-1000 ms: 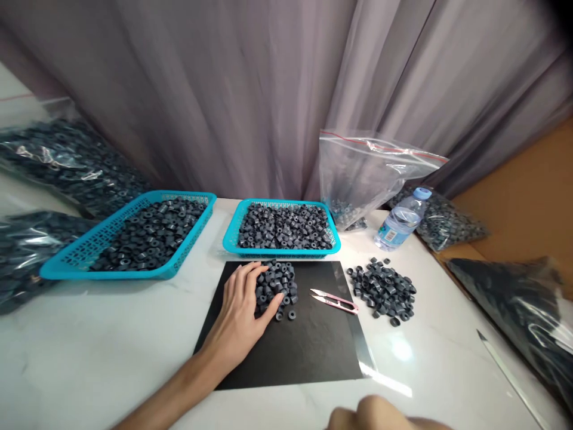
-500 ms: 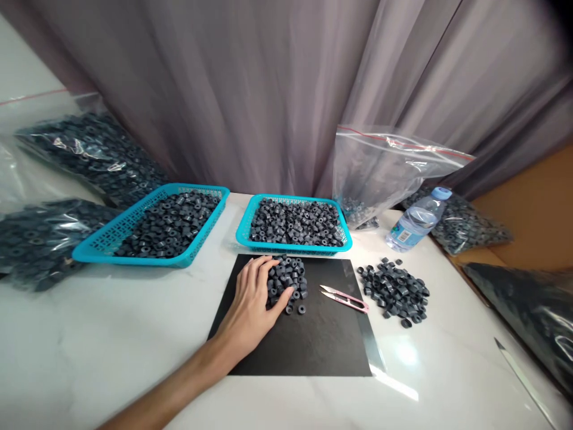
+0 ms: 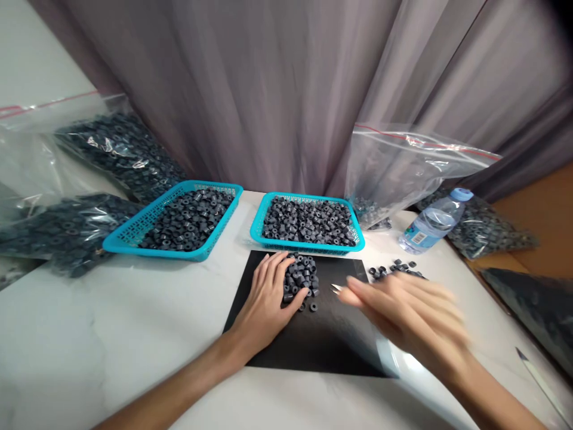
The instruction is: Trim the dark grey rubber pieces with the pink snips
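Observation:
My left hand (image 3: 268, 292) rests on the black mat, its spread fingers curved along the left side of a small pile of dark grey ring-shaped pieces (image 3: 302, 278). Two loose rings lie just below that pile, near the thumb. My right hand (image 3: 407, 304), smeared by motion, is over the right part of the mat. It covers most of the thread snips (image 3: 335, 289); only their pointed tips show at its left. Whether the fingers grip the snips is not visible. Behind this hand, a second pile of rings (image 3: 398, 266) is mostly hidden.
Two blue baskets (image 3: 156, 255) (image 3: 308, 246) hold many rings. Clear zip bags (image 3: 89, 227) (image 3: 380, 161) of pieces stand left and back right. A water bottle (image 3: 434, 221) stands at right. The black mat (image 3: 308, 352) lies on the white table; a pen-like tool (image 3: 541, 379) lies far right.
My right hand has come in from the right over the snips and the right-hand pile. My left hand keeps its place by the rings. The whole view has shifted slightly.

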`<action>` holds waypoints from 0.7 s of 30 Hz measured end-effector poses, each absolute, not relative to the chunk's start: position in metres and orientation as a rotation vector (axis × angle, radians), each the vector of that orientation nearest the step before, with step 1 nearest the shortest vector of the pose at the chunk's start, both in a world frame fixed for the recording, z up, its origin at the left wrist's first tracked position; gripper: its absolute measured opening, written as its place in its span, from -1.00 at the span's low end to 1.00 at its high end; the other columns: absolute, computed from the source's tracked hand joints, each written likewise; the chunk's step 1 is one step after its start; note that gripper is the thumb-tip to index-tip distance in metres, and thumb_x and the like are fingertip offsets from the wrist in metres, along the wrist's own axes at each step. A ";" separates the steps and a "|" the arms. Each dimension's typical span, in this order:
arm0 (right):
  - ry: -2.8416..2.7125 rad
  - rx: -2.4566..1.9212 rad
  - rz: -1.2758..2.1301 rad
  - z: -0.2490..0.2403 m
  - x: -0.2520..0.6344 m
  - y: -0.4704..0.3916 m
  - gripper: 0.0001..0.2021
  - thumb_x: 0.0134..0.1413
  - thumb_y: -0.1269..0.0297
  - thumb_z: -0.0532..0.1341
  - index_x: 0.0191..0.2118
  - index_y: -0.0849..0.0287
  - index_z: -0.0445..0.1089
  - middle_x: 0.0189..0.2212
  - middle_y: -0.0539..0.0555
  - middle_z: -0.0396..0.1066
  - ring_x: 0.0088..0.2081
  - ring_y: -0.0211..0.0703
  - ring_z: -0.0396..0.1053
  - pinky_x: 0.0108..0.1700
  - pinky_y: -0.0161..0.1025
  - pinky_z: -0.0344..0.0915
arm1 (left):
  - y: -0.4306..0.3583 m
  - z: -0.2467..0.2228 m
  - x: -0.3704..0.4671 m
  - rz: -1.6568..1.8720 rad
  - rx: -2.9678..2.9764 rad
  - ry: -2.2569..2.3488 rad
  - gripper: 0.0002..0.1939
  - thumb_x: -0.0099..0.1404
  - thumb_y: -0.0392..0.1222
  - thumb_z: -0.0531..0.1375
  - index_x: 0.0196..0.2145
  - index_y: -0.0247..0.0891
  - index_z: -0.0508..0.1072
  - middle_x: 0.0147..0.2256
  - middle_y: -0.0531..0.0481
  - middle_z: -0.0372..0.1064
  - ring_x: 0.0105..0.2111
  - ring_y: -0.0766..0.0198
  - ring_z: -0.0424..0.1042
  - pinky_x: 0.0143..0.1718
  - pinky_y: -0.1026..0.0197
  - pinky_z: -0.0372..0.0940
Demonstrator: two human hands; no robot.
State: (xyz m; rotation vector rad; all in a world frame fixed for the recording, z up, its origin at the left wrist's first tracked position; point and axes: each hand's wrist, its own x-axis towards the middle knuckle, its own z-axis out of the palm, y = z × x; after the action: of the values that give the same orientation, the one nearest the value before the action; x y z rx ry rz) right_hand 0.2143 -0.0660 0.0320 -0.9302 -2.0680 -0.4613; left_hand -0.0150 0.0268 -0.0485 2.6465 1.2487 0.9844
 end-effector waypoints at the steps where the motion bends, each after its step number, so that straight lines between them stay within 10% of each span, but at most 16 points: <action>1: -2.068 -0.899 -0.489 0.027 0.214 -0.048 -0.95 0.31 0.33 0.29 -0.23 0.15 0.45 -0.60 -0.06 0.36 -0.57 -0.28 0.27 -0.46 -0.26 0.17 | 0.026 -0.048 -0.015 0.986 2.659 1.239 -0.46 0.42 0.00 0.17 0.25 -0.22 0.18 0.27 -0.23 0.22 0.30 -0.04 0.18 0.35 -0.19 0.09; 7: -2.110 -1.306 0.083 -0.025 0.200 0.001 -0.69 0.40 0.28 0.14 0.19 0.04 0.36 -0.02 0.15 0.44 -0.09 -0.03 0.50 -0.15 -0.17 0.47 | 0.024 -0.043 -0.015 0.893 2.757 1.178 -0.43 0.42 0.01 0.18 0.28 -0.24 0.20 0.29 -0.21 0.24 0.34 -0.02 0.16 0.37 -0.20 0.05; 21: -1.721 -1.162 0.450 -0.041 0.193 0.000 -0.90 0.40 0.27 0.15 -0.13 0.10 0.41 -0.22 0.09 0.43 -0.23 -0.11 0.42 -0.14 -0.16 0.40 | 0.021 -0.037 -0.013 1.048 2.745 1.053 -0.55 0.42 -0.11 0.19 0.19 -0.25 0.22 0.13 -0.19 0.39 0.20 0.04 0.33 0.34 -0.17 0.10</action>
State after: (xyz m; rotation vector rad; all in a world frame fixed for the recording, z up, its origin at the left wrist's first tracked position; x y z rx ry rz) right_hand 0.1927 0.0005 -0.0411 -1.1620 -1.7213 0.4504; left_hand -0.0131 0.0213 -0.0367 2.7452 1.0531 1.0477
